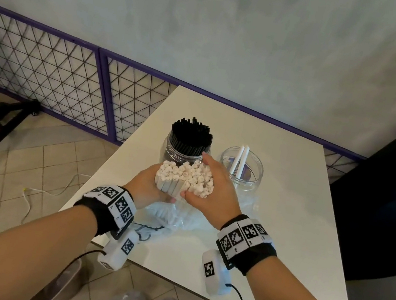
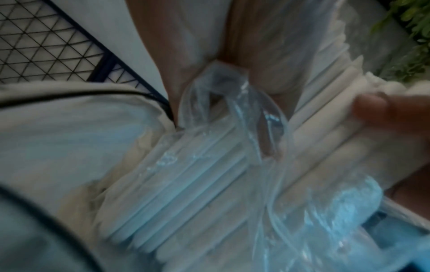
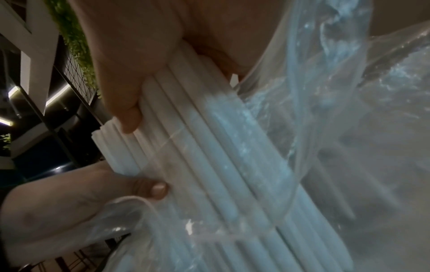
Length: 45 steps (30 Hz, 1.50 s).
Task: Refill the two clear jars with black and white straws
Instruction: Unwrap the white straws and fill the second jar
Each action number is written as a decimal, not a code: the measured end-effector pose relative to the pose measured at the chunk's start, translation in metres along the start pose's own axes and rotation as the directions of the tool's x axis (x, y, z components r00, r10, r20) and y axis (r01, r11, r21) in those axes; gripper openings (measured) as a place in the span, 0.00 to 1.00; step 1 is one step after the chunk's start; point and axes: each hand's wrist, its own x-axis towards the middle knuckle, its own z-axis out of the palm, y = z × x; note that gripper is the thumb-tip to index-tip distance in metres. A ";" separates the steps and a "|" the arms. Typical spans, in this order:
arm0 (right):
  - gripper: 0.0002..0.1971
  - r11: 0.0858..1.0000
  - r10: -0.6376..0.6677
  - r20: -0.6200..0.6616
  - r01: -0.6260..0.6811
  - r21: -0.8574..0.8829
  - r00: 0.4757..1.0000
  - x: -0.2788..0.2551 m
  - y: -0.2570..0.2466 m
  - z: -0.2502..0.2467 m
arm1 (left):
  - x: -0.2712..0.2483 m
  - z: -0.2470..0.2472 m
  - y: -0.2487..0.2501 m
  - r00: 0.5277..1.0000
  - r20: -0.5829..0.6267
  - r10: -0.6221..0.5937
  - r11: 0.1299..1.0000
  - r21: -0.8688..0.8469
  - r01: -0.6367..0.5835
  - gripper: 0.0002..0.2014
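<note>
- Between the fingers of both hands stands a thick bundle of white straws (image 1: 184, 180), upright, its crimped paper ends facing up, its lower part still inside a clear plastic bag (image 1: 176, 217) that lies crumpled on the white table (image 1: 285, 214).
- The left hand (image 1: 146, 187) wraps the bundle from its own side; its fingers are curled round the straws and its thumb presses across their front, near the mouth of the bag.
- The right hand (image 1: 214, 188) clasps the other side, fingers curled over the far face of the bundle, thumb pressed on the near face just beside the left thumb.
- In the right wrist view the right fingers (image 3: 130, 73) lie clamped along the straw shafts, with the left thumb (image 3: 158, 189) touching them below, at the edge of the bag.
- In the left wrist view a fold of the bag (image 2: 232, 110) sits against the straws; a fingertip of the other hand (image 2: 372, 108) presses on them.
- Just beyond the fingertips stands a clear jar (image 1: 177, 154) packed with black straws (image 1: 191, 133).
- Beyond the right fingers, near but apart, stands a second clear jar (image 1: 247, 175) holding two white straws (image 1: 240, 160) that lean against its rim.
</note>
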 end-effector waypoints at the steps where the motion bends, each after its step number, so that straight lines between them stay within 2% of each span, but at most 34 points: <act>1: 0.44 1.000 -0.014 0.054 0.014 -0.006 0.998 0.002 -0.001 -0.002 | 0.002 -0.004 0.001 1.000 0.028 -0.003 1.000 0.017 0.003 0.35; 4: 0.38 0.999 -0.037 0.118 0.038 -0.004 0.992 0.006 -0.004 -0.003 | 0.002 -0.010 -0.001 0.997 0.060 -0.041 0.999 -0.001 0.041 0.36; 9: 0.28 0.992 -0.059 0.038 0.054 0.111 0.998 0.006 -0.007 -0.002 | -0.004 -0.005 -0.003 0.998 -0.015 -0.065 0.990 -0.128 0.063 0.34; 11: 0.28 0.984 -0.048 0.003 0.047 0.172 0.999 0.005 -0.006 -0.004 | -0.006 0.001 -0.005 0.996 -0.059 -0.068 0.983 -0.176 0.057 0.33; 15: 0.36 0.950 0.093 -0.028 -0.081 0.301 0.995 -0.003 0.000 -0.003 | -0.008 0.013 -0.008 0.992 -0.112 -0.057 0.983 -0.182 0.036 0.33; 17: 0.38 0.934 0.155 -0.068 -0.123 0.335 0.986 -0.007 0.002 0.001 | -0.007 0.013 -0.007 0.996 -0.074 -0.047 0.989 -0.143 0.036 0.34; 19: 0.36 0.931 0.188 -0.109 -0.141 0.338 0.976 -0.007 0.003 0.004 | -0.007 0.008 -0.004 1.000 0.012 -0.009 0.994 -0.112 0.010 0.41; 21: 0.30 0.934 0.197 -0.126 -0.147 0.326 0.972 -0.006 0.003 0.006 | -0.008 0.000 0.007 0.997 0.072 -0.015 0.999 -0.046 0.018 0.50; 23: 0.27 0.934 0.204 -0.122 -0.155 0.323 0.971 -0.005 0.003 0.007 | -0.012 -0.012 0.026 0.997 0.080 -0.010 0.994 0.113 0.001 0.59; 25: 0.27 0.942 0.188 -0.117 -0.146 0.302 0.975 -0.004 0.004 0.008 | -0.018 -0.023 0.053 0.997 0.039 0.073 0.923 0.375 -0.083 0.63; 26: 0.27 0.945 0.185 -0.106 -0.147 0.292 0.977 -0.003 0.003 0.008 | -0.021 -0.024 0.065 0.988 0.050 0.149 0.848 0.507 -0.154 0.64; 28: 0.24 0.953 0.170 -0.078 -0.144 0.267 0.982 0.000 0.000 0.008 | -0.024 -0.016 0.083 0.958 0.142 0.249 0.640 0.718 -0.273 0.63; 29: 0.22 0.961 0.160 -0.058 -0.142 0.238 0.985 0.002 -0.002 0.010 | -0.022 -0.008 0.084 0.951 0.194 0.241 0.550 0.780 -0.298 0.63; 30: 0.21 0.966 0.155 -0.027 -0.145 0.216 0.988 0.003 -0.006 0.011 | -0.021 0.001 0.085 0.950 0.228 0.214 0.490 0.816 -0.306 0.62; 32: 0.25 0.948 0.153 0.073 -0.168 0.271 0.985 0.004 -0.008 0.014 | -0.018 0.018 0.078 0.955 0.220 0.197 0.429 0.857 -0.286 0.56; 35: 0.33 0.841 0.181 0.207 -0.261 0.474 0.961 -0.003 -0.008 0.007 | -0.014 0.027 0.073 0.954 0.105 0.281 0.459 0.859 -0.229 0.41; 37: 0.30 0.806 0.188 0.232 -0.285 0.519 0.954 -0.009 -0.003 -0.003 | -0.013 0.026 0.071 0.946 0.090 0.313 0.473 0.849 -0.237 0.36; 40: 0.27 0.847 0.181 0.296 -0.302 0.438 0.938 -0.018 0.004 -0.014 | -0.010 0.022 0.069 0.951 0.134 0.280 0.449 0.857 -0.253 0.31; 42: 0.27 0.893 0.190 0.298 -0.291 0.343 0.935 -0.021 0.012 -0.016 | -0.007 0.021 0.069 0.954 0.151 0.258 0.474 0.841 -0.261 0.27; 45: 0.27 0.907 0.232 0.271 -0.309 0.287 0.934 -0.016 0.023 -0.016 | -0.007 0.021 0.072 0.948 0.212 0.237 0.500 0.810 -0.307 0.29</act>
